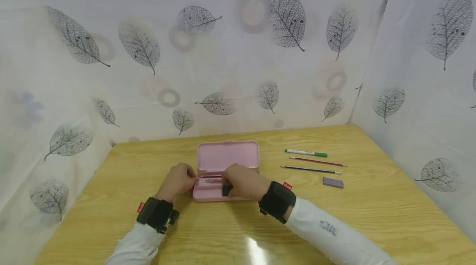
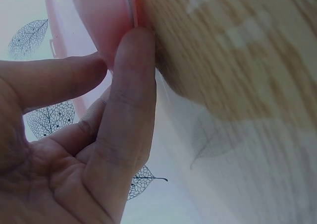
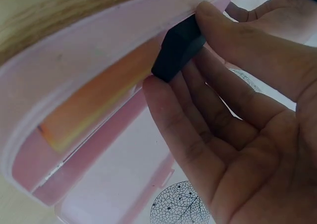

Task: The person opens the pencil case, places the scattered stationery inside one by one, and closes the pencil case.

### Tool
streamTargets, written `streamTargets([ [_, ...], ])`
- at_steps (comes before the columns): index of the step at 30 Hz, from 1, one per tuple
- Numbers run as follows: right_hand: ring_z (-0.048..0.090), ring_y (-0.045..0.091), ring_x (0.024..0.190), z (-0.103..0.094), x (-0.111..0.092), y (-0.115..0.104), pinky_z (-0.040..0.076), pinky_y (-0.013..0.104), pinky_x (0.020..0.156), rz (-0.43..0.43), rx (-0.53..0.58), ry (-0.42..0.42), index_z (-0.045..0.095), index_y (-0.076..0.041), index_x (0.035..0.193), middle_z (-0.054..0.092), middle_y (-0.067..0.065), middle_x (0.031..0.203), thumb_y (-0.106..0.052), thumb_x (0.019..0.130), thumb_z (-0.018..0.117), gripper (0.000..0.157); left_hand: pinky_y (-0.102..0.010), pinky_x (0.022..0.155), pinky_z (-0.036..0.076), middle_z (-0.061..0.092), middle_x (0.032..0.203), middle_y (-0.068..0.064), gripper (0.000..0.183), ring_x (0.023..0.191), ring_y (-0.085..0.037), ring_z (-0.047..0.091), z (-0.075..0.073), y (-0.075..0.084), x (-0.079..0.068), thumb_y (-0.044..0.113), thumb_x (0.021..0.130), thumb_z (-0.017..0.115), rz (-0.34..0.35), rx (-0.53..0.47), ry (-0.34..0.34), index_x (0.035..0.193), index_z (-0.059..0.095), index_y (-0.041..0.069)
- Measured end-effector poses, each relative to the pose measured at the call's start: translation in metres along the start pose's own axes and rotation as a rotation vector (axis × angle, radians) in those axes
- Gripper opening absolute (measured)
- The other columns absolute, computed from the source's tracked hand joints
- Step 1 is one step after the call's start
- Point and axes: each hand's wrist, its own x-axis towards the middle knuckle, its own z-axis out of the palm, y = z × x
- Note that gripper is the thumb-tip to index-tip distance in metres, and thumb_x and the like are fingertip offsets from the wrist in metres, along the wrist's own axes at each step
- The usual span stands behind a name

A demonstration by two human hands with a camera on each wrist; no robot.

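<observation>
A pink pencil case [image 1: 227,156] lies open on the table, its lid tipped back toward the curtain. My left hand [image 1: 177,182] pinches the case's left end; the left wrist view shows thumb and forefinger on its pink wall [image 2: 106,16]. My right hand [image 1: 246,181] is over the case's tray. Between its thumb and fingers it holds a small black angular block [image 3: 179,48], close inside the near wall. An orange-yellow piece [image 3: 99,97] lies in the tray in the right wrist view. Slim pens [image 1: 213,181] lie in the tray, partly covered by my right hand.
Right of the case lie a green-capped marker [image 1: 305,153], a red pencil [image 1: 317,161], a dark pencil [image 1: 311,169] and a purple-grey eraser [image 1: 332,182] on the wooden table [image 1: 364,215]. A leaf-patterned curtain [image 1: 238,70] stands around the back and sides.
</observation>
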Motion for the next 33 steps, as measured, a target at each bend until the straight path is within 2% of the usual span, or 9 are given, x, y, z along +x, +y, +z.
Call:
streamTargets([
  [11, 0.051, 0.009, 0.065, -0.003, -0.001, -0.005, 0.044, 0.024, 0.058, -0.019, -0.026, -0.011, 0.071, -0.008, 0.08, 0.069, 0.004, 0.075, -0.009, 0.07, 0.084, 0.017, -0.033, 0.053, 0.052, 0.065, 0.072, -0.011, 0.01, 0.06, -0.017, 0.059, -0.001, 0.001, -0.002, 0.008, 0.082, 0.073, 0.029, -0.001, 0.007, 0.08, 0.069, -0.001],
  [18, 0.054, 0.009, 0.07, -0.001, -0.004, -0.004, 0.051, 0.028, 0.067, -0.015, -0.04, -0.006, 0.075, -0.008, 0.088, 0.071, 0.002, 0.08, -0.013, 0.071, 0.084, 0.019, -0.033, 0.053, 0.053, 0.065, 0.073, -0.011, 0.01, 0.06, -0.017, 0.06, -0.001, 0.002, -0.002, 0.008, 0.083, 0.073, 0.016, -0.012, 0.004, 0.081, 0.069, -0.001],
  [22, 0.054, 0.008, 0.07, 0.0, -0.005, -0.003, 0.052, 0.028, 0.067, -0.017, -0.039, -0.003, 0.075, -0.008, 0.088, 0.071, 0.001, 0.08, -0.015, 0.072, 0.085, 0.019, -0.033, 0.054, 0.053, 0.066, 0.074, -0.011, 0.01, 0.06, -0.017, 0.061, -0.001, 0.001, -0.001, 0.008, 0.083, 0.073, 0.001, -0.013, -0.002, 0.081, 0.069, -0.001],
  [28, 0.056, 0.01, 0.072, -0.004, -0.009, 0.0, 0.053, 0.03, 0.07, -0.005, -0.015, 0.01, 0.075, -0.007, 0.09, 0.071, 0.002, 0.081, -0.01, 0.075, 0.082, 0.016, -0.034, 0.055, 0.054, 0.066, 0.074, -0.011, 0.01, 0.061, -0.018, 0.06, 0.0, 0.0, 0.0, 0.008, 0.083, 0.073, -0.005, -0.008, -0.004, 0.082, 0.069, -0.001],
  [33, 0.058, 0.012, 0.075, -0.014, -0.02, 0.006, 0.056, 0.033, 0.073, 0.012, 0.024, 0.042, 0.075, -0.004, 0.095, 0.072, 0.005, 0.086, -0.004, 0.079, 0.078, 0.017, -0.033, 0.053, 0.054, 0.066, 0.074, -0.011, 0.01, 0.059, -0.017, 0.061, 0.0, 0.0, 0.0, 0.008, 0.083, 0.073, -0.01, -0.026, -0.011, 0.082, 0.069, -0.001],
])
